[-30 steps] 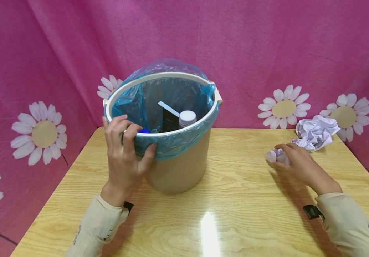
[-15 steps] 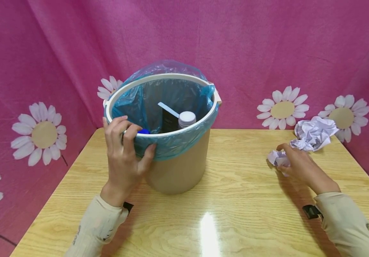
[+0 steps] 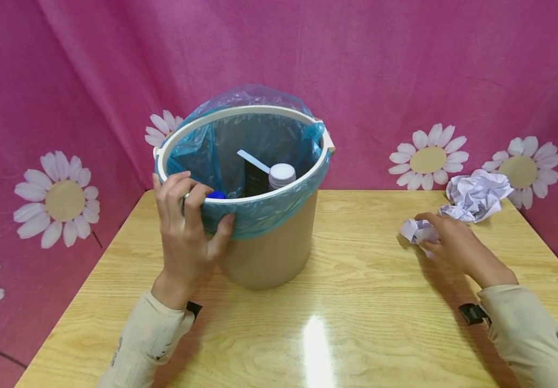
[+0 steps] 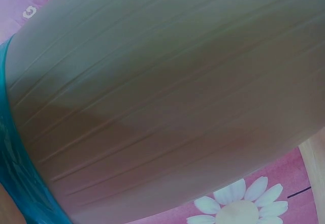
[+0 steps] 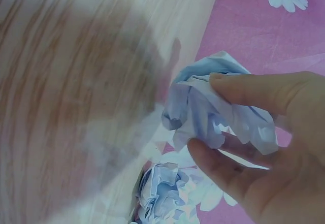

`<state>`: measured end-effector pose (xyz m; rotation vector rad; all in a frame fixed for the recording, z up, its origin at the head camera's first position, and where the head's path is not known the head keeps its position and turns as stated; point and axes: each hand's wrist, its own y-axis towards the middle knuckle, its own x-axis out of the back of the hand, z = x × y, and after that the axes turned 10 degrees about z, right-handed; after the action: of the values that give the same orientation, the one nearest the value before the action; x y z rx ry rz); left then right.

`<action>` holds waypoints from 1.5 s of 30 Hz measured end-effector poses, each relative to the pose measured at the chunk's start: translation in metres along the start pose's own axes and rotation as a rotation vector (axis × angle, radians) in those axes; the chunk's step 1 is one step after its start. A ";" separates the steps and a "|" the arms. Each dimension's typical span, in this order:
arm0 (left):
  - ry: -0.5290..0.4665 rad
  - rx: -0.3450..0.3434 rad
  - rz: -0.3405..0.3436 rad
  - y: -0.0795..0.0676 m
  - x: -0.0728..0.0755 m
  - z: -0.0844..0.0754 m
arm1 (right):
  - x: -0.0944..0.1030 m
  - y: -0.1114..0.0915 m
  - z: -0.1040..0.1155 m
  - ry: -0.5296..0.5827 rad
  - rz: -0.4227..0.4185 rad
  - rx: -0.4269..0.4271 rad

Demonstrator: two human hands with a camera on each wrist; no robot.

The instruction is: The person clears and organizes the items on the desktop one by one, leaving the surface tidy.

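Observation:
A beige bucket (image 3: 269,261) lined with a blue plastic bag (image 3: 269,215) stands left of centre on the table. Over its front-left rim my left hand (image 3: 184,231) curls, fingers inside and thumb on the outer bag. Within the bucket are a white-capped container (image 3: 281,175), a black item with a white edge (image 3: 256,180) and something blue (image 3: 215,195). On the right, my right hand (image 3: 458,245) pinches a crumpled paper ball (image 5: 218,109) between thumb and fingers. The left wrist view shows mostly the bucket's ribbed side (image 4: 167,92).
Another crumpled paper pile (image 3: 480,194) lies at the table's back right corner, just behind my right hand. The wooden table (image 3: 366,323) meets a pink flowered cloth (image 3: 356,81) at the back and sides.
The fingers of my right hand have shifted on the paper ball, and more of it shows than a second ago. My left hand keeps its place on the bucket's rim.

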<state>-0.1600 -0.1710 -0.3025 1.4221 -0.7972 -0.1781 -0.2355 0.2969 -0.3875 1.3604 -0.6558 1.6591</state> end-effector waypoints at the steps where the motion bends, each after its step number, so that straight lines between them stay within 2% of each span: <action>1: 0.000 0.002 0.000 0.000 0.000 0.000 | 0.001 0.000 0.000 -0.002 -0.009 0.007; 10: -0.004 -0.010 0.006 -0.001 0.000 -0.001 | 0.006 -0.005 0.005 -0.001 -0.063 0.013; 17: 0.003 0.008 0.016 -0.003 0.005 0.000 | 0.009 -0.004 0.011 0.008 -0.087 0.055; 34: 0.010 -0.010 -0.007 0.002 0.005 0.000 | 0.035 -0.007 0.024 -0.008 -0.158 0.063; 45: -0.049 -0.005 -0.009 0.002 0.004 0.000 | 0.050 -0.014 0.035 0.006 -0.190 0.053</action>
<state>-0.1579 -0.1731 -0.2991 1.4209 -0.8303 -0.2226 -0.2073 0.2889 -0.3319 1.4094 -0.4663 1.5365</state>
